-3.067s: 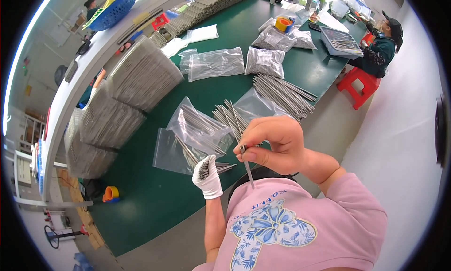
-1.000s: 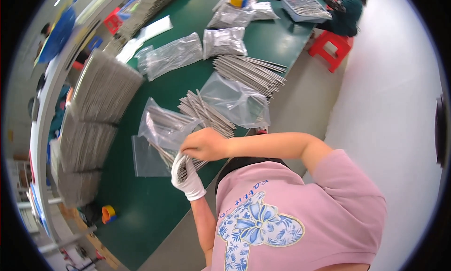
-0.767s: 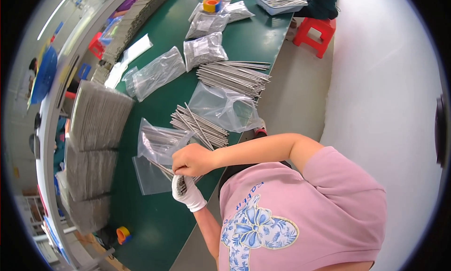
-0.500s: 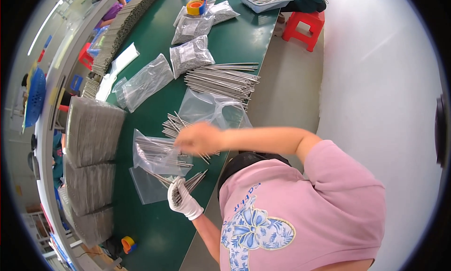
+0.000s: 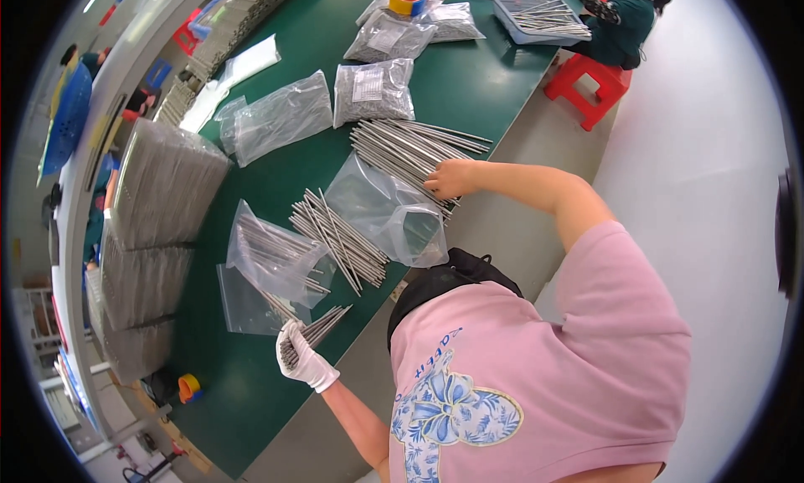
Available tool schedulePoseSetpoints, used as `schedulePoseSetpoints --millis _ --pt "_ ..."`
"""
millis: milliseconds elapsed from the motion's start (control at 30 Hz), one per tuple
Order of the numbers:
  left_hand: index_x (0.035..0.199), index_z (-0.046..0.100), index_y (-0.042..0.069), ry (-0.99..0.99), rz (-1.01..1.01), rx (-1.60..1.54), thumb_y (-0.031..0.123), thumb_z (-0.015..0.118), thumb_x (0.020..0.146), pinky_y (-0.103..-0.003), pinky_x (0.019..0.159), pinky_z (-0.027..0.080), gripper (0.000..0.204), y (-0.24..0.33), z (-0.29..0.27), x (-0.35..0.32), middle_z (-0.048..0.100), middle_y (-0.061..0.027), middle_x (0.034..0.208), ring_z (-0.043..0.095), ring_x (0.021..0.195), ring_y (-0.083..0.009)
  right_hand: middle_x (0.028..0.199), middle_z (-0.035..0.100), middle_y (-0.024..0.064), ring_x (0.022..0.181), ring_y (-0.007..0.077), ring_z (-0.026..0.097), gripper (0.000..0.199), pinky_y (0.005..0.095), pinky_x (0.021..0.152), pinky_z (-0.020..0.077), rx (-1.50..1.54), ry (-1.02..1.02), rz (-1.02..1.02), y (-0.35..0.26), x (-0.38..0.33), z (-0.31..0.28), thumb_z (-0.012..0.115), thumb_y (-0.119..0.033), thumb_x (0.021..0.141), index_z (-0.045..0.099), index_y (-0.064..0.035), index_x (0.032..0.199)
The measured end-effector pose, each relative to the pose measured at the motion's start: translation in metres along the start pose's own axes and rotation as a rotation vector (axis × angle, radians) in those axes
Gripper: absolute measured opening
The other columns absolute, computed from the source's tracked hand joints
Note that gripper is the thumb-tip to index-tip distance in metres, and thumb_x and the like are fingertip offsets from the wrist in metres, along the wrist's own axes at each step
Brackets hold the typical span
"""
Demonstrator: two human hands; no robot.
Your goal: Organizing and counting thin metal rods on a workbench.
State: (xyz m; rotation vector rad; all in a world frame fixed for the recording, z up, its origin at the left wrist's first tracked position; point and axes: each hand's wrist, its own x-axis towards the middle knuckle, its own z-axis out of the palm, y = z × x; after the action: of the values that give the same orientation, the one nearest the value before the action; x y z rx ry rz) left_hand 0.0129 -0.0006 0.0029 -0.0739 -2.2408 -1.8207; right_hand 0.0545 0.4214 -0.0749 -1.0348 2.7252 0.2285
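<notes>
Our right hand (image 5: 450, 180) now lies out at the two o'clock side of the bench, fingers spread flat on the near end of the big rod pile (image 5: 419, 148). Half a second ago it was blurred above the clear bag, and a second ago it sat close against the gloved hand, so it has left the bundle and gone to the stock. Whether it has pinched any rods yet we cannot tell; the fingertips are hidden against the metal.

Our left hand (image 5: 303, 359), in a white glove, stays at seven o'clock near the table edge, closed around a small bundle (image 5: 318, 328) of thin rods whose free ends fan up towards one o'clock. That grip looks unchanged across the frames.

Between the hands lie a loose heap of rods (image 5: 339, 236) and a crumpled empty bag (image 5: 387, 216). At nine o'clock from the heap a filled bag (image 5: 268, 253) rests partly over a flat bag (image 5: 243, 303). The green table (image 5: 251, 374) carries more packed bags at twelve o'clock.

We judge the bundle is short of its count and the reach is for more rods.
</notes>
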Motion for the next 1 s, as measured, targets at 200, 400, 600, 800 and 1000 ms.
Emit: schedulePoseSetpoints --millis 200,400,600,800,1000 --pt "0.086 0.061 -0.004 0.069 0.001 0.029 -0.003 0.057 0.084 -0.026 0.066 0.050 0.005 0.008 0.010 -0.004 0.062 -0.0078 0.081 0.059 0.070 -0.0145 0.088 0.054 0.0049 0.088 0.0213 0.057 0.007 0.0338 0.069 0.0491 0.029 0.140 -0.144 0.018 -0.007 -0.002 0.060 -0.012 0.068 0.057 -0.0081 0.073" --pt "0.086 0.062 -0.004 0.128 0.022 0.028 -0.003 0.058 0.083 -0.026 0.066 0.050 0.005 0.004 0.009 -0.004 0.063 -0.0072 0.080 0.059 0.070 -0.0138 0.088 0.062 0.0039 0.075 0.0224 0.061 0.011 0.0341 0.065 0.0489 0.254 0.989 0.090 0.015 -0.001 -0.094 0.061 -0.007 0.071 0.062 -0.0069 0.082" --pt "0.085 0.062 -0.004 0.163 -0.010 0.021 -0.001 0.061 0.082 -0.025 0.065 0.049 0.004 0.000 0.010 -0.009 0.063 -0.0067 0.078 0.058 0.068 -0.0128 0.082 0.063 0.0097 0.070 0.0215 0.061 0.021 0.0282 0.061 0.0488 0.844 1.316 0.062 -0.029 -0.009 -0.210 0.065 0.004 0.072 0.063 -0.0010 0.092" --pt "0.084 0.063 -0.004 0.201 -0.041 0.018 0.000 0.063 0.081 -0.024 0.063 0.049 0.005 0.003 0.013 -0.009 0.063 -0.0052 0.075 0.057 0.066 -0.0113 0.083 0.062 0.0098 0.065 0.0172 0.059 0.020 0.0247 0.055 0.0471 0.993 1.359 -0.167 -0.062 -0.021 -0.232 0.062 0.000 0.078 0.063 0.0013 0.099" --pt "0.085 0.064 -0.003 0.185 -0.043 0.024 0.002 0.063 0.081 -0.023 0.064 0.049 0.006 0.002 0.017 -0.005 0.063 -0.0053 0.075 0.059 0.068 -0.0116 0.082 0.061 0.0097 0.062 0.0150 0.058 0.018 0.0233 0.055 0.0467 0.971 1.398 -0.215 -0.058 -0.020 -0.235 0.060 -0.004 0.081 0.063 0.0020 0.098"
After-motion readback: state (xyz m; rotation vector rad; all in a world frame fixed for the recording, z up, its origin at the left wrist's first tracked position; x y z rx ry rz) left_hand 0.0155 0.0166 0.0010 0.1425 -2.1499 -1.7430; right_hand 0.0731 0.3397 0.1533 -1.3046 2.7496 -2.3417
